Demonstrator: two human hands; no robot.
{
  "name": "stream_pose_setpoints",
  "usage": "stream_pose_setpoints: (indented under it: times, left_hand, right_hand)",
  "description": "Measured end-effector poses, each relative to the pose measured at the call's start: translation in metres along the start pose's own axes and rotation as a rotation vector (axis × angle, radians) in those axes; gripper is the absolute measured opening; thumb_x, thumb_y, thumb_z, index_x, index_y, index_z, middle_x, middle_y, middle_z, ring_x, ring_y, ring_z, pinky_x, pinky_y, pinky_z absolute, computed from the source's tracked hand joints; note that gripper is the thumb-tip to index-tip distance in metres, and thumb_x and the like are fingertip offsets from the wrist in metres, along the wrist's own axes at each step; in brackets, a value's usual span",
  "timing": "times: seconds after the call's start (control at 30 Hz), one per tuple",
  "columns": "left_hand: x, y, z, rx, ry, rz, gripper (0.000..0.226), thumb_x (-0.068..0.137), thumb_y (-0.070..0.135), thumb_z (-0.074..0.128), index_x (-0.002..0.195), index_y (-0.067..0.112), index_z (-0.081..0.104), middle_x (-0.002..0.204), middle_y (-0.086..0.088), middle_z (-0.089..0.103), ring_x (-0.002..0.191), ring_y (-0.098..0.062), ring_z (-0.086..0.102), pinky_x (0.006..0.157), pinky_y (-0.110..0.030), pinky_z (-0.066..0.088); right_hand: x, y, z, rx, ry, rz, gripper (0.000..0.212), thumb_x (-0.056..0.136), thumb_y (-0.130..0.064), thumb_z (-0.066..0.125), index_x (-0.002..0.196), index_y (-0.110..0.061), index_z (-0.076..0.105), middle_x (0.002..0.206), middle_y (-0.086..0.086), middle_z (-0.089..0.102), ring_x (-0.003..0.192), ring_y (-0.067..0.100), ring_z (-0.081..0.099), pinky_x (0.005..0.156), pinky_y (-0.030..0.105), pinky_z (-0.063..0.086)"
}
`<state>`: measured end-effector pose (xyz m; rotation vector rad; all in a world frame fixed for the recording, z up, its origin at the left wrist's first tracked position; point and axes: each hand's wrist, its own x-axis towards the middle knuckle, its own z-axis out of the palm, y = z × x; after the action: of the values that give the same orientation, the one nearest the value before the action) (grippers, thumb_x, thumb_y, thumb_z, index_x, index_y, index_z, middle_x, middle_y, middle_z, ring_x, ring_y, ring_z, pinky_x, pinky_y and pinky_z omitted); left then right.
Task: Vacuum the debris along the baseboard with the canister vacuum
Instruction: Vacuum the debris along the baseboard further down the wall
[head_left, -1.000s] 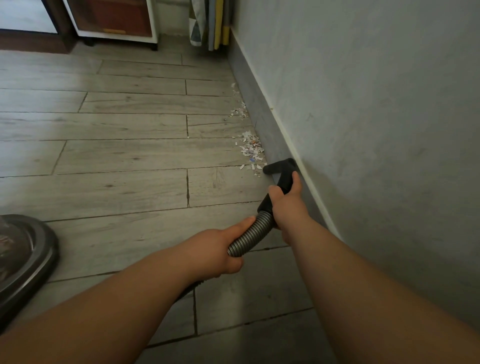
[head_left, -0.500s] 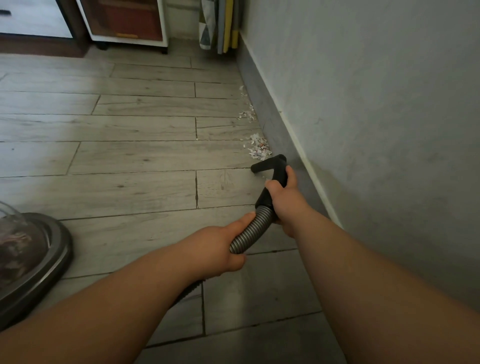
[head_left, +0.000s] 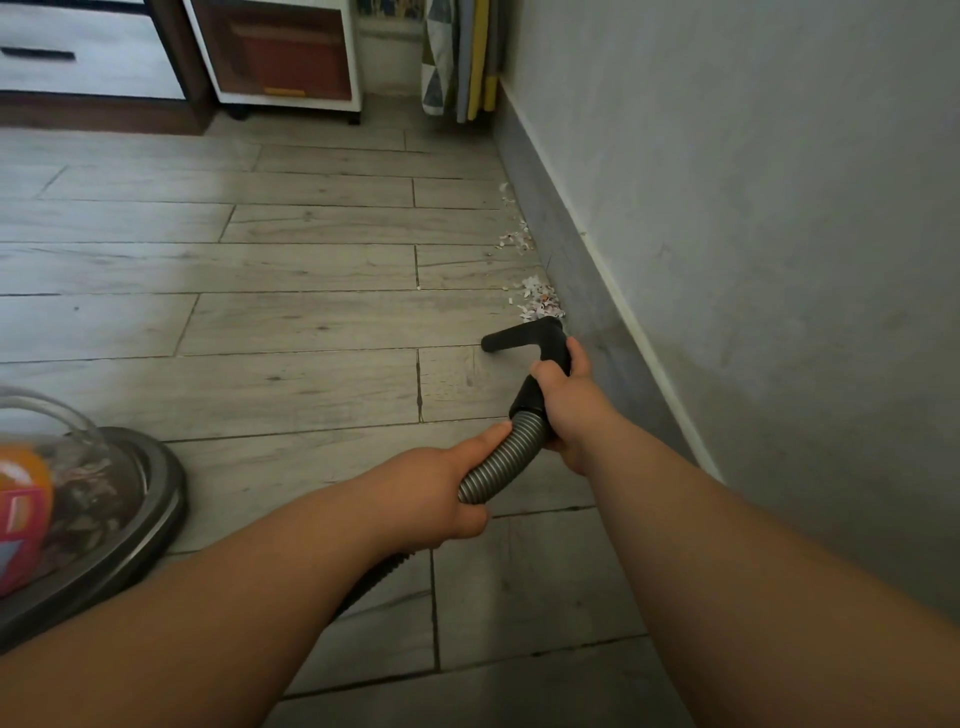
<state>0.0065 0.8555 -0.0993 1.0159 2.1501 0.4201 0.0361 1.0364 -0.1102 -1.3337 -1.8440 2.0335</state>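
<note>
The debris (head_left: 541, 304), a small heap of pale paper scraps, lies on the wood-look floor (head_left: 311, 322) tight against the grey baseboard (head_left: 587, 306). A thinner scatter (head_left: 515, 239) sits farther along the same edge. The black nozzle (head_left: 511, 339) is just short of the near heap, its head crosswise to the baseboard and low to the floor (whether it touches the boards I cannot tell).

The right hand (head_left: 569, 402) is clamped round the nozzle's black neck. The left hand (head_left: 441, 488) is wrapped round the ribbed grey hose (head_left: 501, 462) just behind it, so the hands are near each other but apart. The canister vacuum (head_left: 119, 514), with its clear dome, stands on the floor well off to the left.

The step in hand looks like the sweep itself, with the near stretch seemingly clean and two patches left. The next move calls for pushing the nozzle forward into the near heap and keeping its end hard against the baseboard. The left hand should feed the hose slack, then the sweep carries on to the far scatter.
</note>
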Motion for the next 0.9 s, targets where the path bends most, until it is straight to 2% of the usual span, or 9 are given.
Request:
stream_pose_setpoints:
  times: [0.1, 0.2, 0.37, 0.57, 0.7, 0.9]
  left_hand:
    - [0.001, -0.003, 0.004, -0.058, -0.018, -0.023, 0.088, 0.091, 0.034, 0.059, 0.140, 0.061, -0.009, 0.108, 0.001, 0.055, 0.071, -0.012, 0.064, 0.060, -0.019, 0.055]
    - [0.006, -0.001, 0.007, -0.084, -0.019, -0.017, 0.087, 0.091, 0.034, 0.059, 0.141, 0.060, -0.007, 0.109, 0.002, 0.054, 0.072, -0.014, 0.066, 0.061, -0.021, 0.056]
    - [0.018, 0.018, 0.015, -0.124, -0.041, 0.001, 0.085, 0.090, 0.035, 0.059, 0.143, 0.058, -0.004, 0.113, 0.001, 0.053, 0.071, -0.014, 0.065, 0.063, -0.023, 0.056]
    - [0.026, 0.038, 0.023, -0.117, -0.091, 0.037, 0.087, 0.090, 0.033, 0.059, 0.143, 0.058, -0.005, 0.117, -0.002, 0.052, 0.075, -0.017, 0.065, 0.069, -0.028, 0.059]
    - [0.022, 0.040, 0.018, -0.101, -0.099, 0.064, 0.086, 0.090, 0.032, 0.059, 0.142, 0.059, -0.004, 0.112, 0.001, 0.051, 0.069, -0.011, 0.060, 0.055, -0.019, 0.052]
    - [0.014, 0.034, 0.012, -0.061, -0.090, 0.091, 0.087, 0.090, 0.033, 0.059, 0.142, 0.061, -0.005, 0.111, -0.001, 0.053, 0.074, -0.014, 0.062, 0.069, -0.025, 0.057]
  right_hand:
    - [0.000, 0.000, 0.007, -0.060, 0.063, -0.020, 0.069, 0.099, -0.024, 0.045, 0.151, -0.049, 0.008, 0.135, 0.009, 0.047, 0.095, 0.030, 0.060, 0.066, 0.042, 0.058]
    - [0.000, -0.003, 0.004, -0.124, 0.142, -0.026, 0.070, 0.098, -0.024, 0.045, 0.152, -0.048, 0.006, 0.131, 0.010, 0.048, 0.097, 0.031, 0.059, 0.078, 0.050, 0.057]
    - [-0.002, -0.008, -0.019, -0.180, 0.206, -0.031, 0.070, 0.099, -0.023, 0.045, 0.153, -0.044, 0.005, 0.139, 0.012, 0.045, 0.092, 0.028, 0.055, 0.074, 0.046, 0.054]
    - [-0.008, -0.008, -0.042, -0.194, 0.252, -0.003, 0.068, 0.100, -0.027, 0.047, 0.152, -0.047, 0.008, 0.144, 0.013, 0.040, 0.107, 0.036, 0.054, 0.087, 0.057, 0.053]
    - [-0.012, -0.006, -0.048, -0.141, 0.242, 0.023, 0.068, 0.099, -0.030, 0.049, 0.152, -0.048, 0.009, 0.141, 0.013, 0.040, 0.106, 0.037, 0.055, 0.081, 0.053, 0.056]
    - [-0.015, 0.000, -0.047, -0.024, 0.208, 0.037, 0.069, 0.097, -0.029, 0.052, 0.149, -0.051, 0.012, 0.135, 0.011, 0.044, 0.098, 0.035, 0.060, 0.064, 0.043, 0.059]
